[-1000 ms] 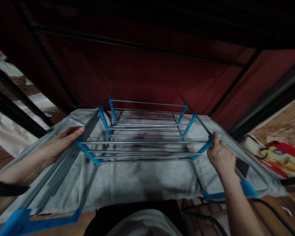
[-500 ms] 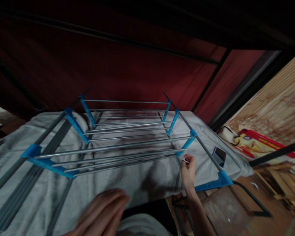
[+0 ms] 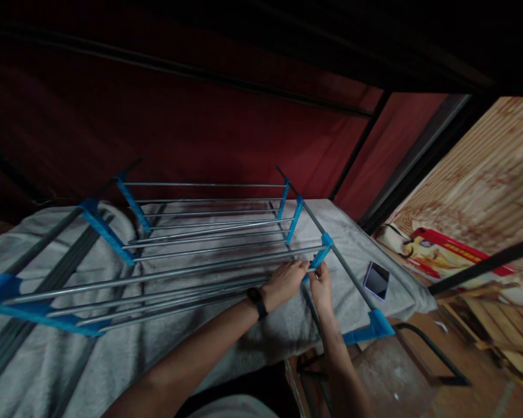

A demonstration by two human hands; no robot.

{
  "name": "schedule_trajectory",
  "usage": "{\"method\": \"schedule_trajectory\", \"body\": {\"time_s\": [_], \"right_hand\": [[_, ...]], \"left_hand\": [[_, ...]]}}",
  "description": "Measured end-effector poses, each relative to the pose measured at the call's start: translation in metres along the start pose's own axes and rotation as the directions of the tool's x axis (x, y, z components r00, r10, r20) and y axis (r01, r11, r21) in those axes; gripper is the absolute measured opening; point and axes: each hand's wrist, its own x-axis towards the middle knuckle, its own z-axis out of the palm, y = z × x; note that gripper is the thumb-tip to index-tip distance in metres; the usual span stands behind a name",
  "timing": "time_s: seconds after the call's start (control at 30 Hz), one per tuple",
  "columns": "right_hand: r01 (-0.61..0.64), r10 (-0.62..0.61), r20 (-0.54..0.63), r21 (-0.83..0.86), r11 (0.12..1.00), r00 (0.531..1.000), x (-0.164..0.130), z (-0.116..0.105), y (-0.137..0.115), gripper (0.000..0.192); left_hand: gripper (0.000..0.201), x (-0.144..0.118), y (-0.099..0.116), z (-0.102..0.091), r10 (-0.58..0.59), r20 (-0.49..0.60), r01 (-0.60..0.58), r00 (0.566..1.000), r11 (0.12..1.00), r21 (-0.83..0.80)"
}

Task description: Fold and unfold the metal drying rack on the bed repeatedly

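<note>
A: What is being changed since half a second ago?

B: The left hand (image 3: 286,280) is no longer being held low in front of the drying rack (image 3: 178,272). It is being laid over the rod ends at the right, just beside the front right blue bracket (image 3: 321,256). The right hand (image 3: 321,290) is being kept by that bracket, its fingers being put to the lower part.

A: Are the hands being held apart?

B: They are being held close together at the bracket. How tightly anything is being gripped cannot be told, since the fingertips are being partly hidden.

A: And the rack?

B: It is being supported on a grey cloth (image 3: 401,284). It is being seen further to the left now, as the view is being turned.

A: Is any writing being shown?

B: Lettering is being carried on a red and yellow box (image 3: 455,255) beyond the cloth's right edge, but it is being blurred too much to be read. No brand is being made out on the dark-screened phone (image 3: 377,280) or the black wristband (image 3: 257,303).
</note>
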Motion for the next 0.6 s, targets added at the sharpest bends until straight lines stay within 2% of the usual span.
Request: {"method": "schedule_trajectory", "body": {"time_s": [0.1, 0.23, 0.37, 0.6], "right_hand": [[0.011, -0.012, -0.023, -0.027, 1.000, 1.000, 0.003, 0.001, 0.001, 0.030], [0.017, -0.017, -0.006, -0.077, 0.997, 1.000, 0.009, -0.002, -0.002, 0.026], [0.033, -0.030, 0.022, -0.188, 0.982, 0.999, 0.010, -0.004, -0.006, 0.025], [0.060, -0.065, -0.004, -0.340, 0.938, 0.998, 0.003, 0.000, -0.014, 0.024]], "left_hand": [[0.028, 0.017, 0.002, 0.002, -0.001, 0.065, -0.001, 0.998, 1.000, 0.030], [0.026, 0.024, 0.003, 0.003, -0.075, 0.077, 0.068, 0.994, 0.994, 0.085], [0.027, 0.023, -0.001, 0.003, -0.042, 0.019, 0.042, 0.999, 0.998, 0.041], [0.028, 0.019, -0.005, 0.001, -0.004, -0.057, 0.004, 0.998, 1.000, -0.006]]}}
